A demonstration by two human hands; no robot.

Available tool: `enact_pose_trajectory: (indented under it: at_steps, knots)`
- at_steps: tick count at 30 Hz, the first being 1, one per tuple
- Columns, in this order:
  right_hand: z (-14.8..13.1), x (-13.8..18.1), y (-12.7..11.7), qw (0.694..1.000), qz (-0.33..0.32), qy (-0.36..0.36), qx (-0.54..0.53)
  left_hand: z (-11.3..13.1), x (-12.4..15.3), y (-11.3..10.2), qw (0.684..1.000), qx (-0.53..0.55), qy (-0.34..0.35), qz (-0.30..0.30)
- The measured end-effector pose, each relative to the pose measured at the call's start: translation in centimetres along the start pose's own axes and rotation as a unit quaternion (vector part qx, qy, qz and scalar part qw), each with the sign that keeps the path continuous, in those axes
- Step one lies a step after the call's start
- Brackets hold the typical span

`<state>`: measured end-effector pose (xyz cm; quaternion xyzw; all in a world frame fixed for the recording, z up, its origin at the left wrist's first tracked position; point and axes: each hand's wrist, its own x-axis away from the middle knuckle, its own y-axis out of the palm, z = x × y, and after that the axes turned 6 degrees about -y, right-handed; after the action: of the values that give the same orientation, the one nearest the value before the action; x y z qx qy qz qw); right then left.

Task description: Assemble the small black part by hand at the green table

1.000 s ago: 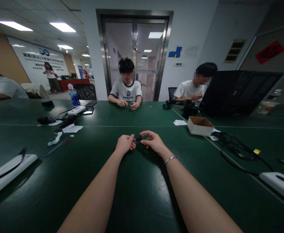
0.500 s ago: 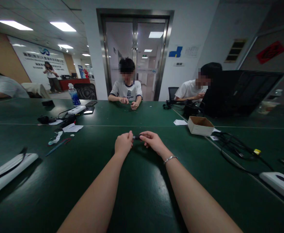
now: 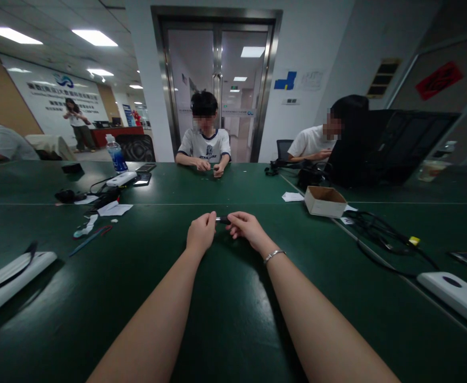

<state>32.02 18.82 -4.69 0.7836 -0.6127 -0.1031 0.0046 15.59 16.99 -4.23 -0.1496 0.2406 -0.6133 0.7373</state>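
Note:
Both of my arms reach out over the dark green table [image 3: 233, 319]. My left hand [image 3: 200, 234] and my right hand [image 3: 247, 227] meet at the middle of the table. Between their fingertips they pinch a small dark object [image 3: 222, 219] with a pale metal end; I cannot make out what it is. Both hands have their fingers curled closed around it. A silver bracelet [image 3: 272, 256] sits on my right wrist.
A small cardboard box [image 3: 324, 201] and black cables [image 3: 381, 236] lie to the right, with a white device [image 3: 455, 295] nearer. On the left are a white device [image 3: 10, 276], papers [image 3: 114, 209], a water bottle [image 3: 115, 154]. People sit across the table, one facing me.
My hands have drawn closer together on the small object and shifted slightly away from me. The view has tilted up a little.

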Motion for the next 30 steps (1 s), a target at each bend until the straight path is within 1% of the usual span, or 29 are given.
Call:
enact_pose_trajectory:
  at_steps: [3,10,12,16,20,25,30]
  knots:
    - [0.1,0.0,-0.2,1.0,0.008,-0.002,-0.013,-0.6,-0.3,0.3,0.999,0.019,0.021,-0.029]
    - [0.3,0.0,-0.5,1.0,-0.002,-0.021,-0.015,-0.7,-0.4,0.2,0.999,-0.013,0.032,-0.042]
    - [0.3,0.0,-0.6,0.999,-0.009,-0.033,-0.011,-0.6,-0.4,0.1,0.999,-0.014,0.023,-0.039]
    - [0.4,0.0,-0.4,0.998,-0.024,-0.058,0.0,-0.4,-0.4,0.1,1.0,0.0,-0.001,-0.015]
    - [0.4,0.0,-0.1,0.997,-0.019,-0.076,0.015,-0.4,-0.6,0.4,0.999,0.035,-0.021,0.007]
    - [0.0,0.2,0.4,0.994,-0.015,-0.101,0.049,-0.6,-0.8,0.5,0.996,0.077,-0.049,0.003]
    - [-0.2,0.3,0.7,0.991,-0.018,-0.114,0.069,-0.9,-1.1,0.4,0.994,0.096,-0.054,0.001]
